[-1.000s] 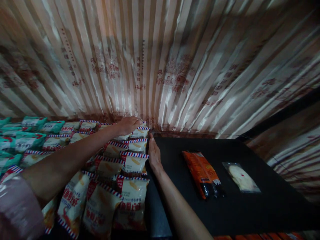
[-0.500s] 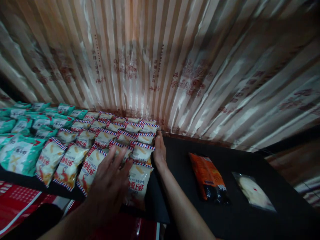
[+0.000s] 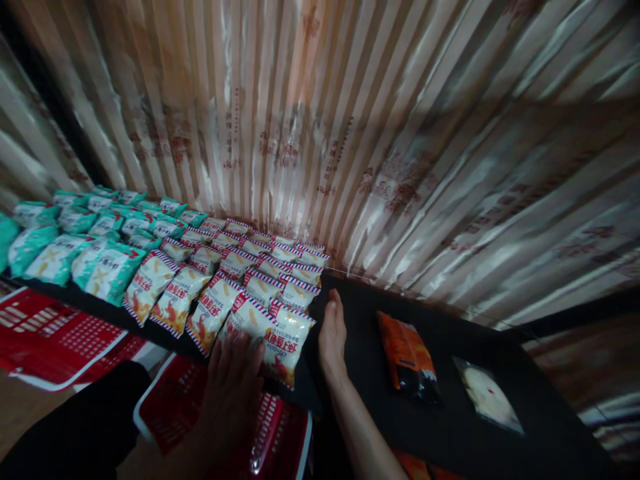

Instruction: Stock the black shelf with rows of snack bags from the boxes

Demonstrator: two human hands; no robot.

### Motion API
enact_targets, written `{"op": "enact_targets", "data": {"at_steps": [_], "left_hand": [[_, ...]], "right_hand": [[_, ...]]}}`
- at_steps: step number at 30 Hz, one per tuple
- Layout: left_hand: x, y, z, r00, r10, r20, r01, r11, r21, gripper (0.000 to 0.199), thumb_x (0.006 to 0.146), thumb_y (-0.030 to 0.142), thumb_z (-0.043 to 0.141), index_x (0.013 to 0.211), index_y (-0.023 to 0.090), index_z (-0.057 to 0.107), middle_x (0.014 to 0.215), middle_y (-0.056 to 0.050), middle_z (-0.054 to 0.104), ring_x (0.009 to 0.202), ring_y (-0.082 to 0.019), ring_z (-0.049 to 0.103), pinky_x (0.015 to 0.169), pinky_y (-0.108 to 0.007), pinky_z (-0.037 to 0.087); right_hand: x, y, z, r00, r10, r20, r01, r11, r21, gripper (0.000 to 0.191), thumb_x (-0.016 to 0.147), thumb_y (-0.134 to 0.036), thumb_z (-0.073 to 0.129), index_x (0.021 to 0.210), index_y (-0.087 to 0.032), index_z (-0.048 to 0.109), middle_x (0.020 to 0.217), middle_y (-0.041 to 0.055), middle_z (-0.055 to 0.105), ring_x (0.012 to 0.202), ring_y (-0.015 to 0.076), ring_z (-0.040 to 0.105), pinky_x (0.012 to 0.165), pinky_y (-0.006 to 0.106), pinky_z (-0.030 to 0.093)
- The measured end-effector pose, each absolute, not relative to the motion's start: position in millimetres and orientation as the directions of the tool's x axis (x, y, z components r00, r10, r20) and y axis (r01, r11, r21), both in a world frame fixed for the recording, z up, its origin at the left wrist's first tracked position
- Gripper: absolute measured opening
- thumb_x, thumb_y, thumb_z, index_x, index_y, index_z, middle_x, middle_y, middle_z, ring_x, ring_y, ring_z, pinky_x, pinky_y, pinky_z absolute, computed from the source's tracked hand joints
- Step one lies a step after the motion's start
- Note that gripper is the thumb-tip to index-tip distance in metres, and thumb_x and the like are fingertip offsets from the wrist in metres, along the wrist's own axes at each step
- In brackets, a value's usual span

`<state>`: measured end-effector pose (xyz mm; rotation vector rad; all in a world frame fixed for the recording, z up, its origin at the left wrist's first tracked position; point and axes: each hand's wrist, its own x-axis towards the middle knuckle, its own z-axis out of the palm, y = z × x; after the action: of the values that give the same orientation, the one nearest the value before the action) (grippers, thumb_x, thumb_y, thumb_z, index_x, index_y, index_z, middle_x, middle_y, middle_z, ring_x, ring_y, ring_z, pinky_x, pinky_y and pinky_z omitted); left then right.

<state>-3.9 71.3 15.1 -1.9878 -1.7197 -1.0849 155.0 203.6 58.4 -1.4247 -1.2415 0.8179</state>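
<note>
Rows of cream snack bags [image 3: 215,308] with red-and-blue striped edges stand on a black shelf [image 3: 360,300]. My left hand [image 3: 235,373] lies with outstretched fingers against the lower front of a snack bag [image 3: 247,319] in the front row. Just right of the rows, my right hand [image 3: 333,330] is held upright, fingers straight, a small gap from the front corner snack bag [image 3: 289,340]. Neither hand grasps anything. Part of the front bag's lower edge is hidden behind my left fingers.
Teal snack bags [image 3: 110,270] fill the shelf's left side. To the right lie an orange packet [image 3: 407,353] and a clear packet with pale contents [image 3: 487,393]. Red baskets [image 3: 60,333] sit below the front edge. A pleated, printed sheet [image 3: 300,133] hangs behind.
My left hand has moved from over the front bags down to their lower front. My right hand has come slightly away from the row's side. The view has shifted, showing more teal bags.
</note>
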Motion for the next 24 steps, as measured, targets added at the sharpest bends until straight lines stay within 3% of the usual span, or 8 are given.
{"op": "enact_targets", "data": {"at_steps": [7,13,19,24], "left_hand": [[-16.1,70.8,11.7,-0.007,0.730,0.683,0.968,-0.167,0.188,0.068,0.086,0.022,0.045,0.143,0.015,0.010,0.150,-0.015,0.005,0.135,-0.036,0.011,0.106,-0.055,0.023],[-20.2,78.4,11.0,0.072,0.735,0.674,0.982,-0.172,0.083,0.061,0.084,0.026,0.048,0.138,0.008,0.027,0.147,-0.020,0.015,0.134,-0.036,0.016,0.105,-0.053,0.026],[-26.6,89.1,4.7,0.155,0.694,0.703,0.974,-0.225,0.007,0.058,0.084,0.029,0.047,0.135,0.009,0.031,0.144,-0.021,0.024,0.134,-0.035,0.017,0.103,-0.053,0.027],[-27.9,92.5,4.9,0.188,0.702,0.687,0.970,-0.245,-0.016,0.054,0.083,0.029,0.048,0.132,0.009,0.038,0.143,-0.018,0.030,0.134,-0.033,0.017,0.106,-0.051,0.024]], "right_hand": [[144.1,131.5,52.9,0.222,0.965,0.136,0.384,0.042,-0.923,0.072,0.084,-0.058,0.032,0.142,-0.017,0.019,0.147,0.0100,0.024,0.135,0.0233,0.023,0.109,0.043,0.020],[128.5,111.8,27.6,0.136,0.982,0.128,0.502,0.043,-0.864,0.082,0.080,-0.060,0.038,0.142,-0.011,0.017,0.146,0.0152,0.026,0.133,0.0268,0.026,0.106,0.045,0.025],[112.8,118.0,19.8,0.107,0.978,0.180,0.541,0.095,-0.836,0.078,0.081,-0.057,0.038,0.141,-0.010,0.019,0.140,0.0179,0.036,0.126,0.0285,0.037,0.099,0.047,0.034],[108.2,118.0,19.8,0.144,0.969,0.200,0.526,0.096,-0.845,0.076,0.083,-0.056,0.034,0.140,-0.009,0.021,0.142,0.0184,0.032,0.128,0.0272,0.035,0.101,0.046,0.032]]}}
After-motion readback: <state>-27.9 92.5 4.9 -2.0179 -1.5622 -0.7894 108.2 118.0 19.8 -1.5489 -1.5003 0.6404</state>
